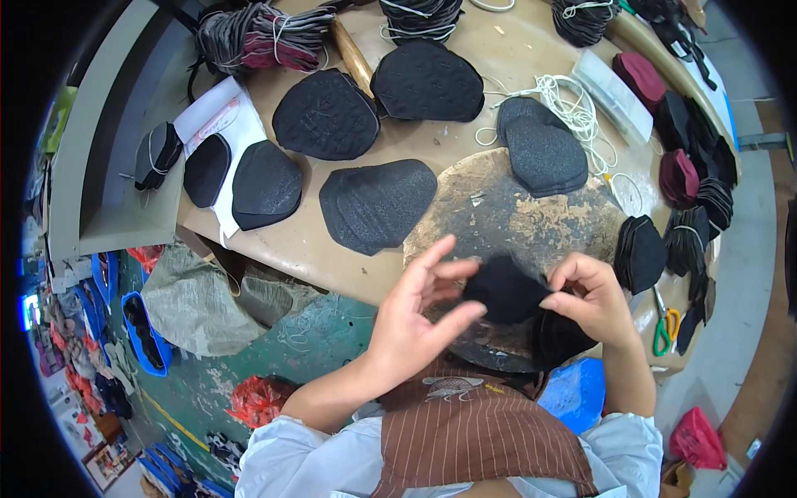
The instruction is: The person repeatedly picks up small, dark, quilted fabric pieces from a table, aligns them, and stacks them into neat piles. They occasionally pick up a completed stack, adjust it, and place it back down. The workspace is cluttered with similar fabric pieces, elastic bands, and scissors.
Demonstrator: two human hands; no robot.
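My right hand (594, 295) pinches the right-hand edge of a dark, curved-edged fabric piece (506, 289), holding it above a round worn board (473, 199). The piece is slightly blurred. At its left side my left hand (423, 303) is open, fingers spread; whether its thumb touches the piece I cannot tell. Below my right hand lie more black pieces (560, 336) at the board's near edge, partly hidden by that hand. On the board's far side rests a stack of grey-black speckled pieces (544, 153). Another fanned stack of speckled pieces (378, 203) lies just left of the board.
Black stacks (325, 114) cover the table's far left, near a wooden handle (353, 58). White cord (573, 112) coils beside a clear plastic box (613, 95). Tied bundles (689, 236) line the right edge, with green-and-orange-handled scissors (664, 328). A blue container (574, 394) is below the board.
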